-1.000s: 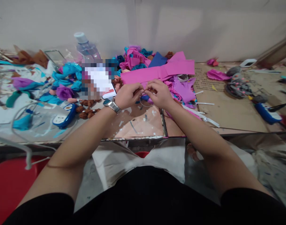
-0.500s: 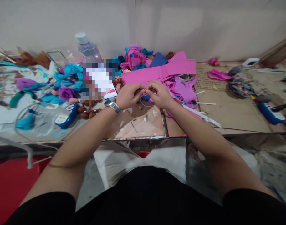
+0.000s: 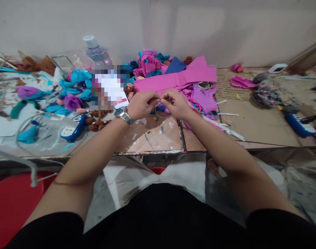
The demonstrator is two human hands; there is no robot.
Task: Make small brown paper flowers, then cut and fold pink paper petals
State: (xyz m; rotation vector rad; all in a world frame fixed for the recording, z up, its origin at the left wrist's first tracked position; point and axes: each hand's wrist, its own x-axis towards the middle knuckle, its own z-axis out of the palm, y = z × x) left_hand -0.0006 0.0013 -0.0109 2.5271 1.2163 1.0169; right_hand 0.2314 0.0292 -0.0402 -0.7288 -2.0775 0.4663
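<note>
Tabletop (image 3: 152, 141): cluttered.
Thin loop (image 3: 161, 117): just below fingertips.
Left fingers (image 3: 155, 102), right fingers (image 3: 167, 103): pinched closed; hold unclear.
Cardboard (image 3: 232, 91): print illegible.

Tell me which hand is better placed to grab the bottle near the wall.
Left hand, I'd judge: the bottle is off to the left, so the right hand would have to cross over. Both hands are together; what they hold, if anything, is too small to tell.

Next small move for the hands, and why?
Probably ease the right hand slightly aside, left hand steady: their fingertips pinch close together, hiding whatever is between them, with a thin pale loop visible just below.
</note>
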